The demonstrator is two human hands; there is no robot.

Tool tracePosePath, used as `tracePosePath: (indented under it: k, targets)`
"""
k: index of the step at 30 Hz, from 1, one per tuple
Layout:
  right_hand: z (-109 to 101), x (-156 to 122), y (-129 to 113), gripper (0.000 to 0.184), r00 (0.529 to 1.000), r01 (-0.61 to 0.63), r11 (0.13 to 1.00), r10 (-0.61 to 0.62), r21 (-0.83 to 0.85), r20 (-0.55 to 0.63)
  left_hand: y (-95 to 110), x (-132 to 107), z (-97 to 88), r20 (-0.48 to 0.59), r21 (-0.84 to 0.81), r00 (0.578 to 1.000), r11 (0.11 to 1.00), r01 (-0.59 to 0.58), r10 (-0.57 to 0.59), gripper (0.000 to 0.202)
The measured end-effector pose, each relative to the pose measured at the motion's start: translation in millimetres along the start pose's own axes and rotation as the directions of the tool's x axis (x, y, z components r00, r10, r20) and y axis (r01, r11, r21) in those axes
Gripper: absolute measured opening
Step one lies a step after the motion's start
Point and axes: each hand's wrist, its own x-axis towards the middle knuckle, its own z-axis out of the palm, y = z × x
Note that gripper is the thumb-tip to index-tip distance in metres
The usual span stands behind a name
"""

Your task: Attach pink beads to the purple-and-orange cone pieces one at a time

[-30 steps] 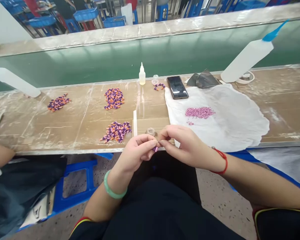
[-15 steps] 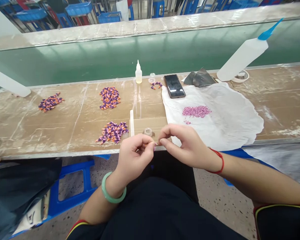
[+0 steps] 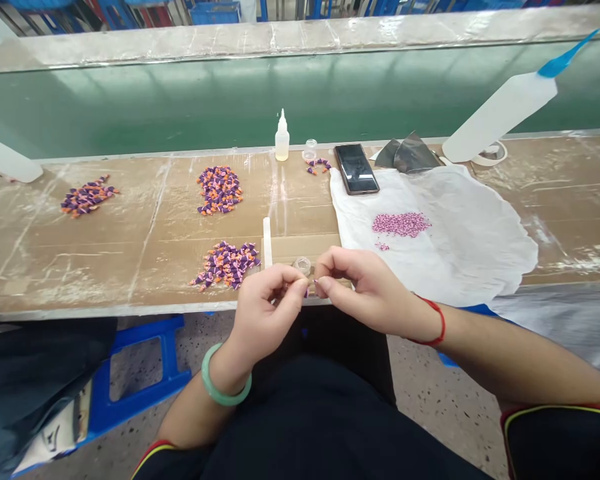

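My left hand (image 3: pixel 265 310), a green bangle on its wrist, is closed in a pinch. A small purple-and-pink piece (image 3: pixel 307 292) shows at its fingertips, mostly hidden. Close beside it, my right hand (image 3: pixel 365 290) pinches thumb and forefinger together; a tiny speck shows there, too small to name. Just beyond the fingertips stands a small clear jar (image 3: pixel 303 265) on a piece of cardboard (image 3: pixel 305 247). To the left lies a near pile of purple, pink and orange pieces (image 3: pixel 229 265). Tiny pink bits (image 3: pixel 401 224) are spread on a white cloth (image 3: pixel 460 227) to the right.
Farther back are another pile of pieces (image 3: pixel 220 190), a dropper bottle (image 3: pixel 282 141), a phone (image 3: pixel 356 169) and a large tilted white bottle (image 3: pixel 503 117). A third pile (image 3: pixel 87 197) lies left. A white strip (image 3: pixel 267 241) stands beside the cardboard. Blue stools (image 3: pixel 145 373) are below.
The view has shifted slightly. My right fingertips have come closer together and nearer to my left fingertips. My left hand keeps its pinch.
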Motion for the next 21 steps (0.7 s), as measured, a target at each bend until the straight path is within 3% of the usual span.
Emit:
tracePosePath:
  k: [5, 10, 15, 21]
  targets:
    - [-5.1, 10.0, 3.2, 0.013, 0.997, 0.043, 0.996, -0.037, -0.078, 0.073, -11.4, -2.4, -11.5, -0.038, -0.181, 0.989, 0.974, 0.132, -0.141, 0.014]
    - [-20.4, 33.0, 20.5, 0.016, 0.963, 0.17, 0.95, -0.103, -0.263, 0.25, -24.1, -4.7, -18.2, 0.048, -0.22, 0.97, 0.945, 0.243, -0.239, 0.022]
    - [-28.7, 59.1, 38.9, 0.019, 0.878, 0.19, 0.829, 0.095, -0.526, 0.469, -36.4, -6.2, -20.2, 0.113, -0.238, 0.947, 0.918, 0.319, -0.3, 0.023]
    - [-20.6, 69.3, 42.2, 0.021, 0.81, 0.245, 0.709, 0.225, -0.661, 0.542, -44.9, -6.0, -23.1, 0.16, -0.278, 0.938, 0.897, 0.343, -0.308, 0.022]
